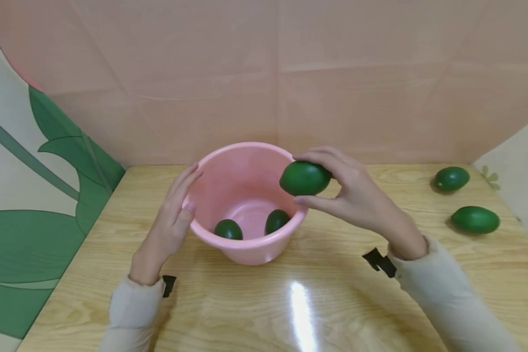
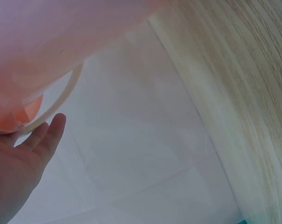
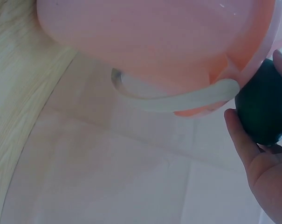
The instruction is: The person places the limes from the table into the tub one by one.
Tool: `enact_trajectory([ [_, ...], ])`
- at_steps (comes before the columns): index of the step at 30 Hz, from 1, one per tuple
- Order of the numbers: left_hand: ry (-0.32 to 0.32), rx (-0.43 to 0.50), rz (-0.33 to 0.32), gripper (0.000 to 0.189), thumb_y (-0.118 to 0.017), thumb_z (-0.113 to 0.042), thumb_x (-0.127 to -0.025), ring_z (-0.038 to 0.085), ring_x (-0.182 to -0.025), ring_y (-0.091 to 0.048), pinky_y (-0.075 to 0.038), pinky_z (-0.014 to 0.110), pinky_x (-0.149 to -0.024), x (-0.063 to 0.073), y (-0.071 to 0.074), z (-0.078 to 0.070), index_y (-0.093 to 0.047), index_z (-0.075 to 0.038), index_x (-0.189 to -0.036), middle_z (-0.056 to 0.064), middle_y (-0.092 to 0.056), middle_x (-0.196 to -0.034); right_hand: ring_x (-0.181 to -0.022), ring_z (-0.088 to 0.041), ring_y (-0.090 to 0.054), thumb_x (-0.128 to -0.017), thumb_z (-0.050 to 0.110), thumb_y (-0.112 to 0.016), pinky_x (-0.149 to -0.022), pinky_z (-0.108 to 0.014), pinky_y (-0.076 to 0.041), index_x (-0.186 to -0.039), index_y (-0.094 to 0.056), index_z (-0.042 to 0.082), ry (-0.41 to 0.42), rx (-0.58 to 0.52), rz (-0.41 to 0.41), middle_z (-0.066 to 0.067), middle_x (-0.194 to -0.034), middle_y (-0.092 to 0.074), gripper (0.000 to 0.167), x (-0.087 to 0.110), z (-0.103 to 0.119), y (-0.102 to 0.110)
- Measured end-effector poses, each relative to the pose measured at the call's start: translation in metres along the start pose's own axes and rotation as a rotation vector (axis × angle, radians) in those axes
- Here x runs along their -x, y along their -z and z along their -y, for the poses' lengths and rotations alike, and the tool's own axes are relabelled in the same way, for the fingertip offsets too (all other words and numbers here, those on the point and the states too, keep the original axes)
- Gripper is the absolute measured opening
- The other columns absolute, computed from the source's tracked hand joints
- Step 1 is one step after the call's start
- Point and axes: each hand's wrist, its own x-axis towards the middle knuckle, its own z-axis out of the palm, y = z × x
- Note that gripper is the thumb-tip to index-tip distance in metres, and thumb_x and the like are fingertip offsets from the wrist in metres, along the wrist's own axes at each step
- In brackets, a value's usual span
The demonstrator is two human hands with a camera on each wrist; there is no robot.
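Release here could bounce the glossy green oval fruit (image 1: pixel 305 178) pinched in my right hand (image 1: pixel 357 191) off the round pink plastic basin (image 1: pixel 252 253).

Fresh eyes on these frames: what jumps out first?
Probably the big pink bucket mid-table, with two green oval fruits inside and the left hand at its left rim. Next, the green fruit that the right hand grips at the bucket's right rim. Then two loose green fruits toward the right end of the wooden table.
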Motion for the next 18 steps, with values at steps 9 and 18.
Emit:
enact_trajectory([
  [9,0.012,-0.004,0.008,0.059,-0.038,-0.019,-0.094,0.031,-0.151,-0.024,-0.024,0.068,-0.116,0.0,-0.001,-0.001,-0.039,-0.013,-0.153,0.007,-0.028,-0.163,-0.112,-0.017,-0.06,-0.07,0.012,-0.089,-0.094,-0.015,-0.048,-0.128,-0.065,0.016,0.022,-0.045,0.016,-0.004,-0.128,-0.061,0.062,-0.006,0.0,-0.009],
  [18,0.022,-0.011,0.009,0.06,-0.039,-0.018,-0.093,0.031,-0.151,-0.024,-0.024,0.068,-0.116,0.001,0.0,-0.001,-0.038,-0.014,-0.153,0.006,-0.027,-0.163,-0.113,-0.017,-0.06,-0.071,0.017,-0.089,-0.096,-0.023,-0.051,-0.127,-0.065,0.014,0.017,-0.072,0.045,-0.004,-0.129,-0.061,0.062,-0.01,0.001,-0.016],
])
